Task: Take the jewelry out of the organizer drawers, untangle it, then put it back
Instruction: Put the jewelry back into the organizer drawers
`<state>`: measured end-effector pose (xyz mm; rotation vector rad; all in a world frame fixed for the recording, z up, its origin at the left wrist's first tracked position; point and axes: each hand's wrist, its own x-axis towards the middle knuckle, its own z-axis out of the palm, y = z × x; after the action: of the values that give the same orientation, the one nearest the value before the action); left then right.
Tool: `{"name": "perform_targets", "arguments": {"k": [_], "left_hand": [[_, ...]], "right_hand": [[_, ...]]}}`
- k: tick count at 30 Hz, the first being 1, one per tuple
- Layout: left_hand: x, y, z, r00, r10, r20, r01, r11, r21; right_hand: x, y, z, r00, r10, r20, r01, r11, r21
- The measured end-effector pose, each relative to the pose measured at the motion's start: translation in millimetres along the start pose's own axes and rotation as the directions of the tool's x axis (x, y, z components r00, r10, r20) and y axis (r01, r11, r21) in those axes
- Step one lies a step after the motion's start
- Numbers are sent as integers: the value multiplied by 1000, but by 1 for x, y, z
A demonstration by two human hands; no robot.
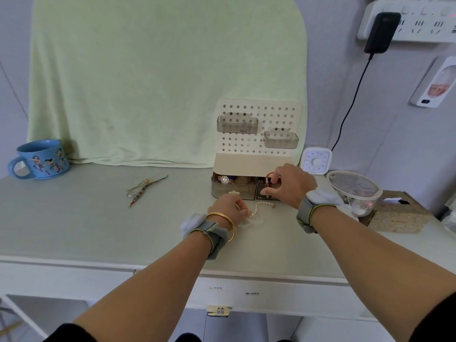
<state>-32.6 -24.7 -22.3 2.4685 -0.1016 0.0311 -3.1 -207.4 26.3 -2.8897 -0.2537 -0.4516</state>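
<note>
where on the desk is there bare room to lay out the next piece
The widest bare patch lies between the mug and the loose bracelets, running to the desk's front edge. A smaller one sits between those bracelets and the organizer. It is crowded around the drawers, both hands, the pearl strand, and the bowl at right.

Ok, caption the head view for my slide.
Left hand holds pearl bracelet; right hand lifts red cord from organizer drawer.

Grey desk – mug, organizer, pearl bracelet, tangled jewelry, timer
</note>
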Motion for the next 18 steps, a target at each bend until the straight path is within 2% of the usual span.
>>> {"name": "perform_targets", "arguments": {"k": [4,11,14,18], "left_hand": [[1,-2,1,1000,7,8,-7,1000,-17],[2,-3,3,1000,-24,19,24,1000,-1],[1,-2,3,999,-33,29,33,999,4],[-1,-2,2,999,-41,29,41,999,-2]], "right_hand": [[3,-10,0,1000,12,-16,-13,998,-61],[21,-2,-33,977,70,-202,-39,988,152],[27,0,-36,980,101,-171,-72,984,165],[33,2,-31,982,189,-11,-187,976,110]]}}
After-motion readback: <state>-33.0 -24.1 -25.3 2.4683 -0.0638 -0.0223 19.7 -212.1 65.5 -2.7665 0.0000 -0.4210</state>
